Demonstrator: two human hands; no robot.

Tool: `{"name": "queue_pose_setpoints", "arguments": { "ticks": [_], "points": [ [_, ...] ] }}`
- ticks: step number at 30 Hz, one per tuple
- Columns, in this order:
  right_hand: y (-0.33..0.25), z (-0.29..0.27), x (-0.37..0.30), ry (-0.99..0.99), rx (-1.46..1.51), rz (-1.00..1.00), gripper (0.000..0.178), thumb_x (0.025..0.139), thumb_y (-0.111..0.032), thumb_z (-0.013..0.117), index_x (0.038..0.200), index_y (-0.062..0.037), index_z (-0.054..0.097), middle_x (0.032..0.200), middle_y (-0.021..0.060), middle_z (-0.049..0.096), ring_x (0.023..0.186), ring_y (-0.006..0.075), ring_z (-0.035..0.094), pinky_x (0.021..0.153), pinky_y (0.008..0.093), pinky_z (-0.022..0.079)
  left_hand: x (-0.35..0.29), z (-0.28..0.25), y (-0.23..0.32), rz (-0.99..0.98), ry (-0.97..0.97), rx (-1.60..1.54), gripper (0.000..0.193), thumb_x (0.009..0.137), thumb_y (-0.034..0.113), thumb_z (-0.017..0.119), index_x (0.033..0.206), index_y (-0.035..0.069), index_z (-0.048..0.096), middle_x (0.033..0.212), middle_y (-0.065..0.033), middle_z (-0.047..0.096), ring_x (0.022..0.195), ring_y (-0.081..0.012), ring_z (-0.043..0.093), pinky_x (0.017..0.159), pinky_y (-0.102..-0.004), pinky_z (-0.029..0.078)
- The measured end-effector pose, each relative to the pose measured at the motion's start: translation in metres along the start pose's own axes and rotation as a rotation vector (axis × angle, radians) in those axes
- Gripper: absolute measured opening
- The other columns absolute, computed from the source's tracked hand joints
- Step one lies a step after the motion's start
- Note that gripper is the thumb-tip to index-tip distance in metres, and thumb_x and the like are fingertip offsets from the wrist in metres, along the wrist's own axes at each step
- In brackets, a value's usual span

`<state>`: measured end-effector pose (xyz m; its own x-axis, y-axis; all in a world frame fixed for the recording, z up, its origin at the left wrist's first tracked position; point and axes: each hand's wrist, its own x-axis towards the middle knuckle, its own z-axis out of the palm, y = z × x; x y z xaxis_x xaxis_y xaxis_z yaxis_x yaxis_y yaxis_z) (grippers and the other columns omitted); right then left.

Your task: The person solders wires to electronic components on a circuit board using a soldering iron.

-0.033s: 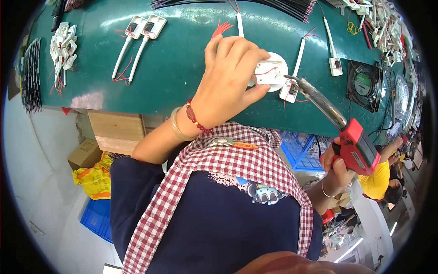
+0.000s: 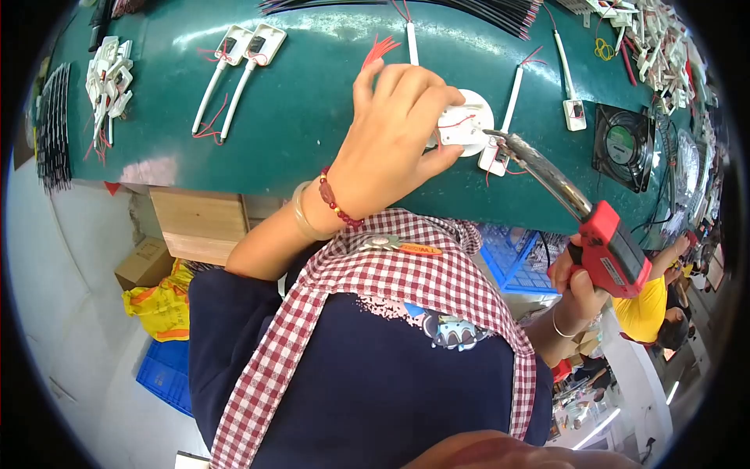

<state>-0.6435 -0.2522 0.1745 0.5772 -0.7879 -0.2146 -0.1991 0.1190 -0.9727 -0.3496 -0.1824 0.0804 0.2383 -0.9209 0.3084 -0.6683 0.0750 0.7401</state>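
Observation:
My left hand [image 2: 394, 141] is closed, thumb and fingers pinching a small white plastic housing [image 2: 455, 129] with a thin red wire across it. The housing sits over a round white disc [image 2: 481, 109]. My right hand [image 2: 576, 288] grips a red-and-black soldering gun [image 2: 617, 254], its long metal nose pointing up and left, the tip beside the housing's right edge. Whether the tip touches it I cannot tell. A tuft of red wires [image 2: 381, 50] shows at my left fingertips. Just right of the disc lies a white cable with an open white housing [image 2: 494, 156].
Two white cabled housings [image 2: 264, 45] lie to the left, near a pile of white parts [image 2: 109, 82] and black cables [image 2: 55, 129]. Right of my hands stand another cabled housing [image 2: 574, 114] and a black fan [image 2: 623, 147]. A heap of white parts [image 2: 664, 43] fills the far right.
The soldering gun's tip has shifted very slightly left, toward the housing. My left hand keeps its hold in the same place.

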Motion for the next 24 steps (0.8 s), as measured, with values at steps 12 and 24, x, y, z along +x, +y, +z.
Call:
{"name": "queue_pose_setpoints", "arguments": {
  "ticks": [12, 24],
  "points": [
    [-0.025, -0.004, 0.013, -0.027, -0.196, 0.099, 0.045, 0.075, -0.007, 0.060, 0.115, 0.0099, 0.048, 0.060, 0.0068, 0.053, 0.044, 0.0103, 0.045, 0.040, 0.0225, 0.036, 0.005, 0.004, 0.002, 0.047, 0.034, 0.016, 0.039, 0.065, 0.012, 0.071, 0.101, 0.008, 0.057, 0.096, -0.0048, 0.051, 0.096, -0.0238, 0.049, 0.095, -0.0406, 0.031],
    [-0.030, -0.010, -0.004, 0.070, -0.437, 0.153, 0.037, 0.068, -0.003, 0.068, 0.104, 0.0021, 0.061, 0.092, 0.0094, 0.064, 0.079, 0.0184, 0.061, 0.072, 0.0309, 0.049, 0.002, 0.006, 0.002, 0.043, 0.048, 0.032, 0.038, 0.065, 0.013, 0.071, 0.100, 0.009, 0.057, 0.097, -0.0042, 0.051, 0.096, -0.0234, 0.049, 0.098, -0.0431, 0.029]
  ]
}}
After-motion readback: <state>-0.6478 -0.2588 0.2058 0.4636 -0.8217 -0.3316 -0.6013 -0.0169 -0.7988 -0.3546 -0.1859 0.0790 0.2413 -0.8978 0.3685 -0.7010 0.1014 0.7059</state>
